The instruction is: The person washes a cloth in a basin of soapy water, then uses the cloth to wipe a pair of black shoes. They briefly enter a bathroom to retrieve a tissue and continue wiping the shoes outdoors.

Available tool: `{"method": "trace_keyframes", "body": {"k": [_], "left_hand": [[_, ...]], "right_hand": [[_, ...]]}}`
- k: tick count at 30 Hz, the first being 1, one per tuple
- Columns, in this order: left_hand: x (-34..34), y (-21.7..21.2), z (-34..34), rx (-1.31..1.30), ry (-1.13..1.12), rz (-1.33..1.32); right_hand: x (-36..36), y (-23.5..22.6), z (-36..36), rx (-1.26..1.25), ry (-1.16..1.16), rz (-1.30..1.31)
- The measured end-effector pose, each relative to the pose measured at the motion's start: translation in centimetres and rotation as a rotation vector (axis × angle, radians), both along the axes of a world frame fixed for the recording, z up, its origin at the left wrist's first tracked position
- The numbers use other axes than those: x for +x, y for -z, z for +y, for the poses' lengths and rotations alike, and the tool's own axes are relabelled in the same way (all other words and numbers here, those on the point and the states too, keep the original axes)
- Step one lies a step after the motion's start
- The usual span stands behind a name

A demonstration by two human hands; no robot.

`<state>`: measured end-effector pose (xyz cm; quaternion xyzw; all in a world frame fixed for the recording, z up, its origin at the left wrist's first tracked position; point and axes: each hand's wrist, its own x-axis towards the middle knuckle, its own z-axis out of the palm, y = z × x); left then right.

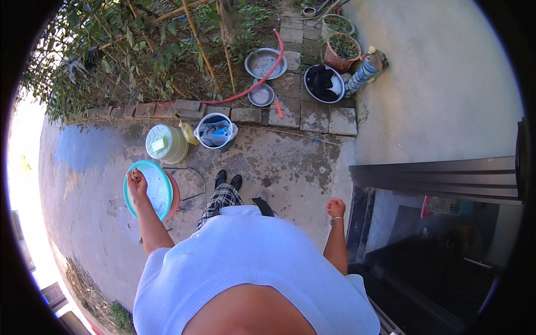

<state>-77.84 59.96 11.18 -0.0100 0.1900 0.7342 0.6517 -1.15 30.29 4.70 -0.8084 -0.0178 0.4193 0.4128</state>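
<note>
My left hand (137, 184) is raised above the turquoise basin (167, 192), overlapping its left rim in the head view. Its fingers are curled in, and no object shows in them. The basin looks pale inside and rests against a reddish round tub or stool (175, 198) partly hidden beneath it. Out to the right, my right hand (335, 208) hangs in a loose fist near the doorway, a bracelet (336, 219) on its wrist. Nothing sticks out of this fist. The right hand touches nothing that I can see.
Ahead stand a lidded pale green bucket (167, 144), a yellow jug (188, 133) and a white bucket (215, 130) with bags inside. A red hose (234, 97) crosses the brick edging near metal basins (265, 63). Dark laundry fills another basin (325, 84). A dark door frame (435, 181) is at right.
</note>
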Motion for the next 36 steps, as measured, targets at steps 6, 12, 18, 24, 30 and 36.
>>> {"method": "trace_keyframes", "body": {"k": [6,12,18,24,30,36], "left_hand": [[13.8,2.9,10.0,-0.330,0.124,0.092],[27.1,4.5,19.7,-0.414,0.366,0.110],[46.5,5.6,27.2,-0.334,0.610,-0.135],[49.2,2.9,33.4,-0.195,0.694,-0.136],[56.0,3.8,35.1,-0.348,0.726,-0.135],[60.2,5.3,36.0,-0.416,0.785,-0.055]], "right_hand": [[-2.4,2.4,-7.2,-0.295,0.219,0.228],[-4.9,7.4,-13.3,-0.412,0.385,0.329],[4.8,9.3,-15.6,-0.302,0.395,0.022],[7.3,-4.3,10.3,-0.190,0.143,-0.051],[10.5,-8.8,14.2,-0.218,0.164,-0.138],[10.7,-0.8,5.1,-0.421,0.231,0.088]]}}
